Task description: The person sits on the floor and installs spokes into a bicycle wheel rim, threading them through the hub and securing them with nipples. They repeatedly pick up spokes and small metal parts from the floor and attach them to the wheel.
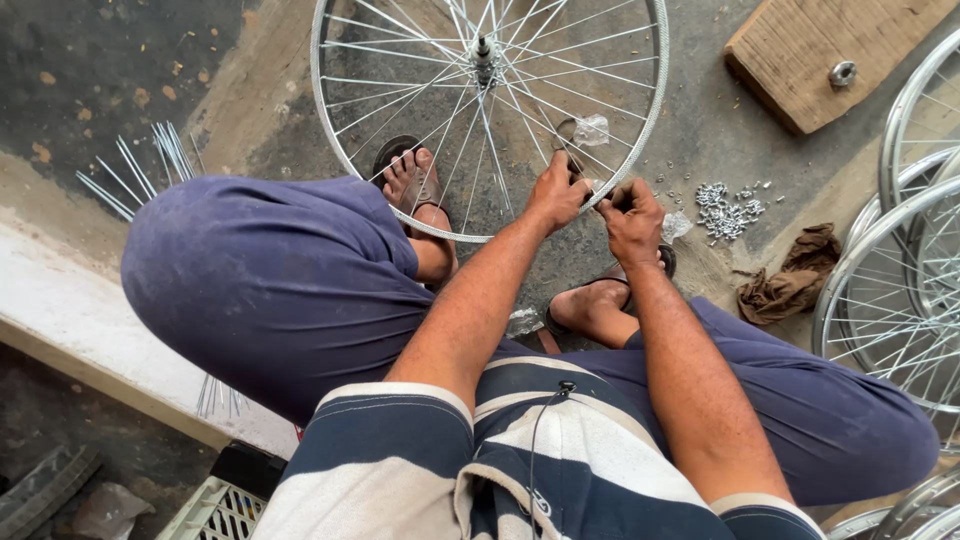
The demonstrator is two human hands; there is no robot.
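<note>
a shiny metal wheel rim with thin silver spokes and a central hub lies flat on rough grey concrete in the upper middle of the frame. the left hand and the right hand meet at the rim's lower right edge, close together. the left hand's fingers are curled tight and pinch the rim where a spoke ends; the right hand is a closed fist against the rim, and what it grips is too small to tell. a heap of small metal nipples lies just right of the hands, with a crumpled brown rag beyond. a wooden block sits in the upper right. loose spokes lie at the left, and more rims stack at the right edge.
</note>
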